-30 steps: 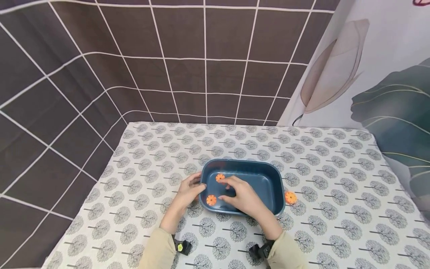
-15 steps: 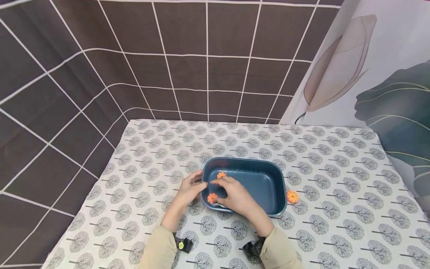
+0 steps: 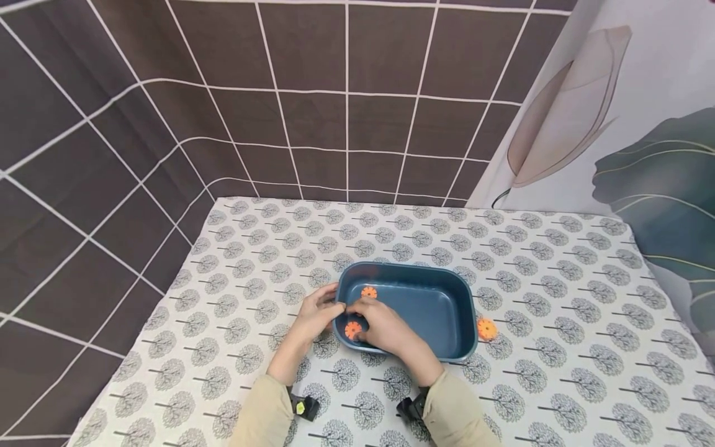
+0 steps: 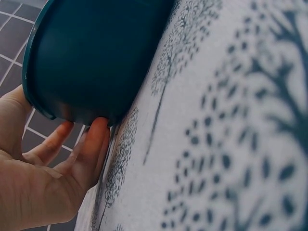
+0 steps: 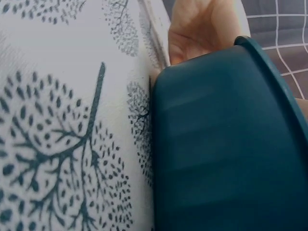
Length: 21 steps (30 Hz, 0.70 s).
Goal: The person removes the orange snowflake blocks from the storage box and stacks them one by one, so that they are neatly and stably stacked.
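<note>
A dark blue-green plastic basin point(image 3: 416, 310) sits on the patterned cloth. My left hand point(image 3: 314, 315) holds its left end, thumb over the rim and fingers against the outer wall; in the left wrist view these fingers point(image 4: 98, 139) touch the basin's side. My right hand point(image 3: 385, 326) is inside the basin at the left, fingers bent, thumb tip beside an orange flower-shaped disc point(image 3: 352, 329). I cannot tell whether it grips anything. Another orange disc point(image 3: 368, 292) lies just beyond its fingers. In the right wrist view, the basin wall hides the right fingertips.
A third orange disc point(image 3: 486, 329) lies on the cloth, close against the basin's right end. The white cloth point(image 3: 558, 366) has a grey tree print. Behind and to the left hangs a dark curtain point(image 3: 313, 118) with white grid lines.
My right hand has moved left within the basin, its fingers coming close to the left wall and its thumb to the nearer orange disc. The left hand keeps its hold.
</note>
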Motion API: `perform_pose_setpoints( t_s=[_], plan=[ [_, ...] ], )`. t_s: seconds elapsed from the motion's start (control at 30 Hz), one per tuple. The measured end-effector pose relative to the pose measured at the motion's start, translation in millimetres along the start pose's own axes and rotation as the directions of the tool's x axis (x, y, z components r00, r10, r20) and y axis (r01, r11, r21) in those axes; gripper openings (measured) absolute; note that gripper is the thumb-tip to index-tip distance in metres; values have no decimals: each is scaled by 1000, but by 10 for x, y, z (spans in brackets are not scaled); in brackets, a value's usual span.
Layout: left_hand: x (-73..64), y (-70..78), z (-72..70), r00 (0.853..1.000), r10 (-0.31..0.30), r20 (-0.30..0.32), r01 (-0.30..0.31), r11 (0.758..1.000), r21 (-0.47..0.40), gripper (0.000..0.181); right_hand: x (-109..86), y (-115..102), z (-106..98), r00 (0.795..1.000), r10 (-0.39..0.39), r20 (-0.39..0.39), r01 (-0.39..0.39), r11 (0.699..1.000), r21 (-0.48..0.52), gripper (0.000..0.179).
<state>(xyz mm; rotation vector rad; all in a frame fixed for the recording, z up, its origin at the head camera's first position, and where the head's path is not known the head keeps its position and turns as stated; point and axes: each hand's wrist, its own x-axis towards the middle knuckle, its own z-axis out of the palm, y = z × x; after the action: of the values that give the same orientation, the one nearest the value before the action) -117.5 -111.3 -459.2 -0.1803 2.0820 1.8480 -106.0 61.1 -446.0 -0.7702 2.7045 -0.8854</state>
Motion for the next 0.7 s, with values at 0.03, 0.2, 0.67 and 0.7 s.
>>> perform_pose_setpoints(
  t_s=[0.03,0.2,0.67,0.7],
  plan=[
    [-5,3,2,1000,2,-2,-2,1000,1,56,5,0,5,1000,4,9,-4,1000,0,44],
    [-20,13,10,1000,6,-17,-6,1000,7,56,23,-13,8,998,35,51,-34,999,-29,39],
    [-29,20,18,1000,-4,-20,4,1000,6,56,42,-4,20,989,120,86,-124,991,44,28],
    [-34,33,17,1000,-6,-20,6,1000,6,56,46,6,28,991,106,78,-110,993,49,28]
  ],
)
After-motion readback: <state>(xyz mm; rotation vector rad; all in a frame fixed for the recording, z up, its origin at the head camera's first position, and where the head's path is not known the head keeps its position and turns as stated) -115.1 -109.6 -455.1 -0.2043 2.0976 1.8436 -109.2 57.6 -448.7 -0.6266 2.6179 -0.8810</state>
